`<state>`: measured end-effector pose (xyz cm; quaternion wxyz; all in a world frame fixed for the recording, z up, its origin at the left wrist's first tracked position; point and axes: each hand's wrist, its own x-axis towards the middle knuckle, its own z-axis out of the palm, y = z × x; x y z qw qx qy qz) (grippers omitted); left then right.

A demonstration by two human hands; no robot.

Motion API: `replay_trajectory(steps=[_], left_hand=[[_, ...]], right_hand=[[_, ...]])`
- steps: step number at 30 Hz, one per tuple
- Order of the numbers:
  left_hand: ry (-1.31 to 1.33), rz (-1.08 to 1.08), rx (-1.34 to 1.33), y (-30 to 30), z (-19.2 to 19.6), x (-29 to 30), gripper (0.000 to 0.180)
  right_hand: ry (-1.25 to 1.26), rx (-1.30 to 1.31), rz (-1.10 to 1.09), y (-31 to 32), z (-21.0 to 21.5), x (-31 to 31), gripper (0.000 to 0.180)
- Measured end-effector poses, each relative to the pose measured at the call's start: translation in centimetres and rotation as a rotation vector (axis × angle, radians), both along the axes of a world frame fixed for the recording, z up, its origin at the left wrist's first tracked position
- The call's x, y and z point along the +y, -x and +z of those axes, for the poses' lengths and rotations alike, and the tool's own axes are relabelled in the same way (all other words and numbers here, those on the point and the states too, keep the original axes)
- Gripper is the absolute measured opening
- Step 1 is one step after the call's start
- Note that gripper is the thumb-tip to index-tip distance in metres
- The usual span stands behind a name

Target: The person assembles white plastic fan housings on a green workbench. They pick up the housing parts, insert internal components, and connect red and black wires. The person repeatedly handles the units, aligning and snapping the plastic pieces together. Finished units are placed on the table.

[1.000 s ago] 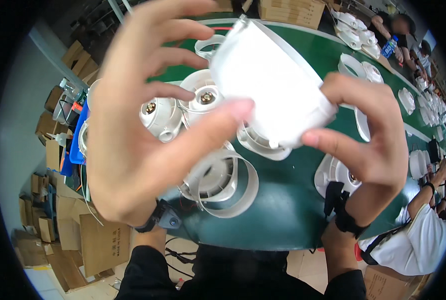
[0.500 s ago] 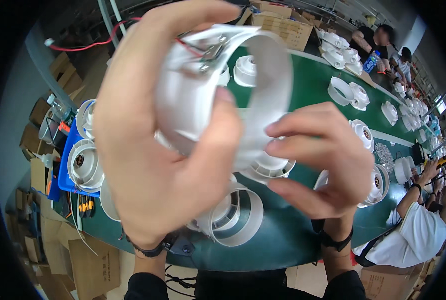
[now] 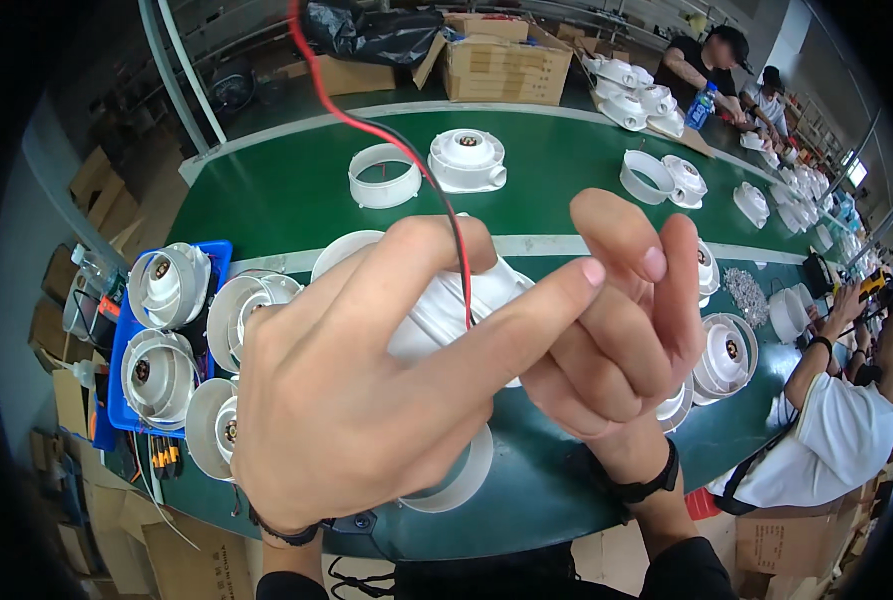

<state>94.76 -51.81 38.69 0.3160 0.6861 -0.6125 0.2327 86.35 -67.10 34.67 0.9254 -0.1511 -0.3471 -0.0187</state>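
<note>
My left hand (image 3: 366, 370) is closed around a white plastic blower housing (image 3: 481, 292), most of it hidden behind the fingers. A red-and-black wire (image 3: 366, 125) comes down from the top of the picture, crosses my left index finger and disappears behind the thumb. Close on the right, my right hand (image 3: 616, 340) has its fingers curled in; whatever it may hold does not show. The tip of my left thumb overlaps the right fingers. Below my left hand, a white ring (image 3: 471, 480) on the table is partly covered.
Left, a blue tray (image 3: 118, 375) holds white housings, with orange-and-black tools (image 3: 166, 458) beside it. Farther back stand a white ring (image 3: 384, 192) and a housing (image 3: 468, 160). A pile of small metal parts (image 3: 746, 297) lies right; other people work along that side.
The housing has turned and sunk lower, its open ring no longer facing me. My right hand has moved left against my left thumb, its fingers curling in. The wire now runs upward.
</note>
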Motion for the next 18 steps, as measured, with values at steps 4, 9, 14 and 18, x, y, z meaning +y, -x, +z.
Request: replay_trajectory(steps=[4, 9, 14, 18], left_hand=[[0.076, -0.01, -0.017, 0.0, -0.7, -0.4, 0.06], [0.23, -0.105, -0.051, -0.5, -1.4, -0.8, 0.062], [0.202, -0.089, -0.081, -0.5, -1.3, -0.5, 0.063], [0.215, -0.073, -0.061, -0.3, -1.2, -0.7, 0.061]], right_hand=[[0.112, 0.044, -0.089, 0.2, 0.2, 0.1, 0.033], [0.164, 0.067, -0.173, 0.0, 0.3, 0.4, 0.029], [0.267, 0.159, -0.299, 0.2, 0.5, 0.5, 0.029], [0.217, 0.092, -0.234, 0.0, 0.4, 0.3, 0.03]])
